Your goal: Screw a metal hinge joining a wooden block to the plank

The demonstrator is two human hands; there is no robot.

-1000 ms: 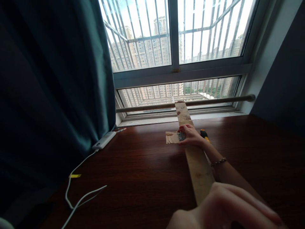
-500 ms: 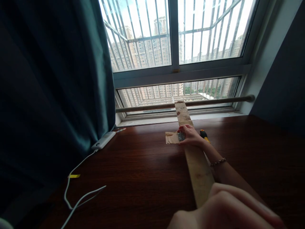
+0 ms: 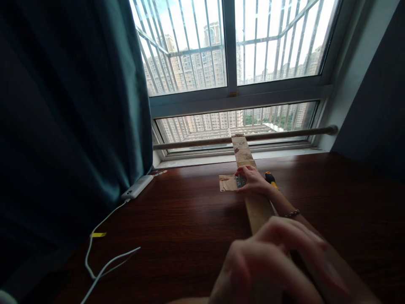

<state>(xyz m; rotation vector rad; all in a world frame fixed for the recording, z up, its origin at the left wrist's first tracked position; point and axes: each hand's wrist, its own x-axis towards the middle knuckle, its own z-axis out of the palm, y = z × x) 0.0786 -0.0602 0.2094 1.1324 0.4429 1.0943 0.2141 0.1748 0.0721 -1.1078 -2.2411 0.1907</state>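
My right hand [image 3: 251,179], with a beaded bracelet on its wrist, reaches across a long wooden board [image 3: 261,215]. Its thumb and fingers close around a small metal hinge [image 3: 240,181] with holes in it. The hinge lies where a short wooden piece [image 3: 227,183] meets the board's left side. Close to the camera, my left hand [image 3: 268,266] is large and blurred. Its fingers are curled, and whatever they may hold is hidden. It covers the near part of the board. Just right of my right hand lies a black and yellow handle [image 3: 271,179], partly covered.
The board lies on a dark reddish-brown tabletop [image 3: 177,211], its far end at a rail [image 3: 284,134] before the barred window. A white power strip [image 3: 137,188] with a white cable [image 3: 90,253] and yellow tag [image 3: 99,234] lies left, beside a dark curtain [image 3: 126,105].
My left hand has moved up and somewhat left, covering more of the near board. My right hand stays at the hinge, with its bracelet shifted slightly.
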